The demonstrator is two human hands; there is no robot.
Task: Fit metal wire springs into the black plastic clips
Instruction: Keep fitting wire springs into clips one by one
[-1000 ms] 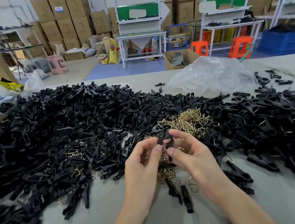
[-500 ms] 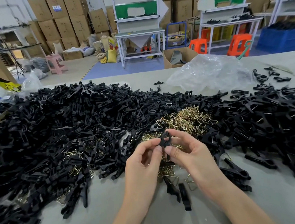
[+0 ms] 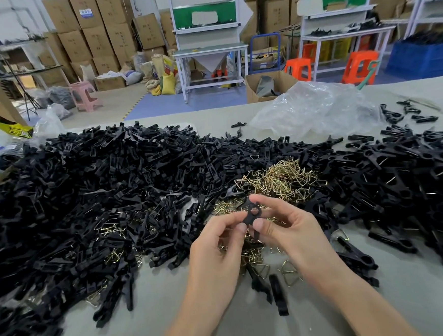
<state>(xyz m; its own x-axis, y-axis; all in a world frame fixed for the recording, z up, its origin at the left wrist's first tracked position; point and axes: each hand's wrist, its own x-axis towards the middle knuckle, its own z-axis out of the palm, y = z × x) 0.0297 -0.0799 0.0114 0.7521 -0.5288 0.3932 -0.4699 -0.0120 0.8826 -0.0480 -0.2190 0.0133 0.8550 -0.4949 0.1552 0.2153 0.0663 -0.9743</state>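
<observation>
1. The grey table [image 3: 385, 314] fills the lower frame, with cardboard boxes, white workbenches and orange stools blurred across the top of the frame
2. A large pile of black clips [image 3: 85, 205] spreads over the left and centre of the table, reaching the left edge of the frame; a few brass-coloured springs show among them
3. A second pile of clips [image 3: 407, 179] covers the right side, running up to the right edge
4. A crumpled clear plastic bag [image 3: 316, 107] lies at upper right of centre, behind both piles
5. The left hand [image 3: 216, 250] comes up from the bottom centre; its thumb and forefinger close narrowly on the left side of a single clip, the other fingers curled under the palm
6. The right hand [image 3: 297, 233] comes in from the lower right; its forefinger lies over the top of the same clip and its thumb presses from below, the remaining fingers loosely bent
7. A heap of wire springs [image 3: 277, 179] sits in the gap between the two piles, just above the fingertips, and trails down beneath the hands, which cover part of it
8. Two loose clips [image 3: 278, 293] lie on bare table between the wrists, beside a few triangular springs [image 3: 289, 268]
9. The held clip [image 3: 253, 213] is at centre frame, pinched between both hands above the springs; whether a spring is fitted in it I cannot tell
</observation>
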